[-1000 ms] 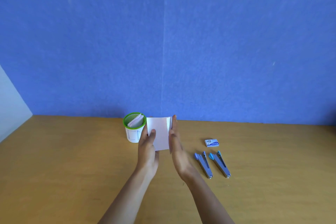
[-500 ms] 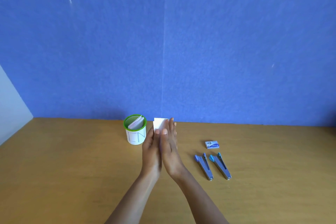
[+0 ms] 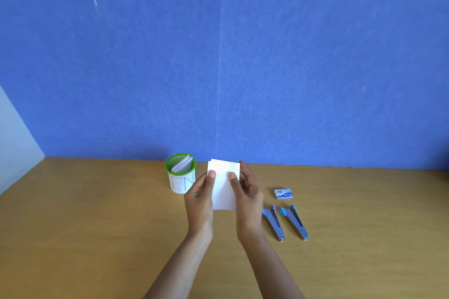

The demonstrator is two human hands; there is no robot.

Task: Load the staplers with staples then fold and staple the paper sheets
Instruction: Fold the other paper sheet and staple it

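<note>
White folded paper sheet (image 3: 223, 185) is held above the wooden table (image 3: 97, 213) — left hand (image 3: 198, 198) and right hand (image 3: 247, 193) each pinch a side edge, thumbs on the near face, both forearms raised.

The paper (image 3: 223, 189) in the grip is plain white. Left of it, a green-rimmed white cup (image 3: 181, 183); right, the near stapler (image 3: 274, 224) grey-blue, the far stapler (image 3: 297, 223) tipped brighter blue.
</note>
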